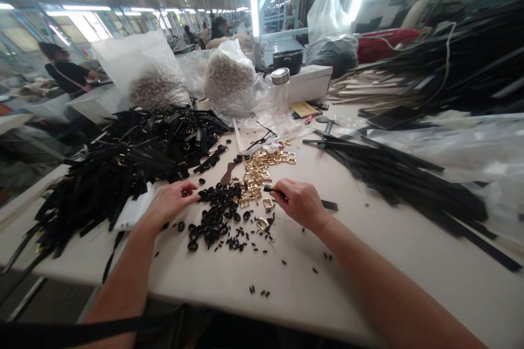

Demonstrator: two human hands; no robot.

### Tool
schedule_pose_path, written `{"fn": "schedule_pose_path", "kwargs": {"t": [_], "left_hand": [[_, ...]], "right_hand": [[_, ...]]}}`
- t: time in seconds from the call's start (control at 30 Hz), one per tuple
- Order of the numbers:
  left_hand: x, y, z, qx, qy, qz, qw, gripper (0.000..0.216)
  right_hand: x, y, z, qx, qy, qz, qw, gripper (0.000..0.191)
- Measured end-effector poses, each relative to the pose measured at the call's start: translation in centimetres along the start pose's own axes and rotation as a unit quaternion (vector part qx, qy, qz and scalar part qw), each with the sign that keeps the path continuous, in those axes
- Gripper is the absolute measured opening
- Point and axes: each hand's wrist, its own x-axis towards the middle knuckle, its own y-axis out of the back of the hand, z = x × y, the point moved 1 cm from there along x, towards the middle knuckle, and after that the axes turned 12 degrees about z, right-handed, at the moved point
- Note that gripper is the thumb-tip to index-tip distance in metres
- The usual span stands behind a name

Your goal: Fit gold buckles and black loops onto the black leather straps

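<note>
pinching a black strap [268, 189], the right hand [301, 202] curls closely above the table [286, 289], with the strap's end poking out to the left from between finger and thumb. another dark strip [329, 205] shows just right of that hand; whether it is the same piece i cannot tell. the left hand [174, 199] is half curled, fingertips spread a little at the left edge of a pile of black loops [215, 218]; i cannot tell whether it has hold of one. gold buckles [258, 166] lie between the hands and beyond, to the right of the loops, with small black pegs [237, 242] scattered on the near side. a big heap of finished-looking straps [123, 147] spreads on the left, and loose long strips [409, 180] lie on the right. at the far side stand a lidded jar [280, 95] and a clear bag [229, 73] of pale bits.
</note>
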Motion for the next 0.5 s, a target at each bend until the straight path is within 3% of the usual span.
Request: {"fn": "schedule_pose_path", "kwargs": {"t": [0.13, 0.3, 0.5], "left_hand": [[-0.8, -1.5, 0.1, -0.005, -0.016, -0.023, 1.0, 0.022], [-0.6, -1.6, 0.3, 0.01, -0.002, 0.021, 1.0, 0.032], [0.8, -2.0, 0.0, 0.064, -0.086, 0.016, 0.994, 0.031]], "right_hand": [[-0.2, -0.4, 0.0, 0.007, -0.007, -0.007, 1.0, 0.016], [-0.3, -0.6, 0.0, 0.02, -0.014, -0.008, 1.0, 0.016], [-0.3, -0.6, 0.0, 0.019, -0.016, -0.013, 1.0, 0.013]]}}
